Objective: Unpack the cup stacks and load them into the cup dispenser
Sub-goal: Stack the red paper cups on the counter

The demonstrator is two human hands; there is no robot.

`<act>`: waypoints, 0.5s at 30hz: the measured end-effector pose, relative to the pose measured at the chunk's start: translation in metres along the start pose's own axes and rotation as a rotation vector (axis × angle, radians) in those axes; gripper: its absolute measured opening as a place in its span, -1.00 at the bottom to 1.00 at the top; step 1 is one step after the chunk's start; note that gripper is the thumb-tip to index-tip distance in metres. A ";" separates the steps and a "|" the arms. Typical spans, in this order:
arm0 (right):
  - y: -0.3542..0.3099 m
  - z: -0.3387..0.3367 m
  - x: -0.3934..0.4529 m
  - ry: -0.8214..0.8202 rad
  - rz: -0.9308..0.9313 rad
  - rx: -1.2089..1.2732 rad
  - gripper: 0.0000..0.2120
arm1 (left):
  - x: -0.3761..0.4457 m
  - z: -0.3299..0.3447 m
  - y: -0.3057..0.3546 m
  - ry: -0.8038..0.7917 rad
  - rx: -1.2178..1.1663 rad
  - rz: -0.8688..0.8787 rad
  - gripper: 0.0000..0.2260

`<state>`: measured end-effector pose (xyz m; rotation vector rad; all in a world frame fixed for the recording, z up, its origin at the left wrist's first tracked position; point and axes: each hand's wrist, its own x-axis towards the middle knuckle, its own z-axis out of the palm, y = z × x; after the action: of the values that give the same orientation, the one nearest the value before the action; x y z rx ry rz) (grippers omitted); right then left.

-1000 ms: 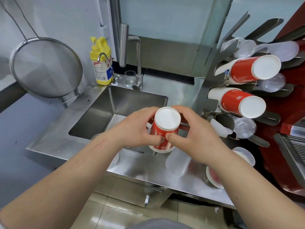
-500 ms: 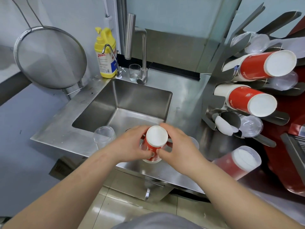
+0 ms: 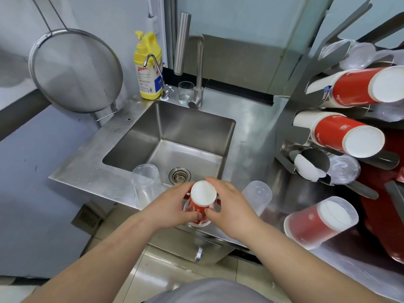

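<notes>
Red paper cup stack (image 3: pixel 202 202) is standing bottom-up at the sink's (image 3: pixel 122 147) six o'clock rim, both the left hand (image 3: pixel 172 206) and right hand (image 3: pixel 229 204) pinching its sides, risking crushing or toppling it into the basin if they squeeze unevenly.

The stainless surface (image 3: pixel 251 130) has a sink (image 3: pixel 175 138) set into it. At its far edge stand a yellow bottle (image 3: pixel 148 66) and a small glass (image 3: pixel 185 92) (beside the tap (image 3: pixel 197 71)). Clear cups (image 3: pixel 145 182) rest on the near rim, left; a wrapped red cup stack (image 3: pixel 319 221) lies right.
</notes>
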<state>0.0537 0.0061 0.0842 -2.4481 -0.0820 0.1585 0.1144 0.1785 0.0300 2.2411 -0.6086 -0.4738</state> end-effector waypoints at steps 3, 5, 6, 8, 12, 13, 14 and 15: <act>0.000 -0.001 0.000 0.000 0.019 0.000 -0.40 | 0.000 0.002 -0.001 0.008 -0.022 0.000 -0.38; -0.001 -0.001 0.000 0.001 0.019 -0.008 -0.40 | 0.000 0.002 -0.001 0.008 -0.022 0.003 -0.38; -0.001 -0.001 0.000 -0.002 0.016 -0.009 -0.41 | 0.000 0.002 -0.001 0.010 -0.017 0.002 -0.38; -0.002 -0.002 0.000 -0.010 0.012 0.000 -0.43 | 0.000 0.002 -0.001 0.010 -0.009 -0.006 -0.38; -0.003 -0.007 0.004 -0.051 0.005 -0.054 -0.37 | 0.000 -0.005 0.002 -0.008 -0.010 -0.005 -0.41; -0.003 -0.009 0.005 -0.062 0.006 -0.080 -0.33 | 0.000 -0.008 0.005 -0.015 -0.002 -0.001 -0.43; -0.003 -0.012 0.006 -0.069 0.000 -0.105 -0.32 | 0.001 -0.011 0.007 -0.025 0.015 0.007 -0.44; -0.003 -0.015 0.007 -0.075 -0.012 -0.127 -0.31 | 0.001 -0.015 0.008 -0.035 0.037 0.017 -0.43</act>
<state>0.0625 -0.0006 0.0973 -2.5678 -0.1435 0.2466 0.1207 0.1814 0.0457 2.2654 -0.6589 -0.4980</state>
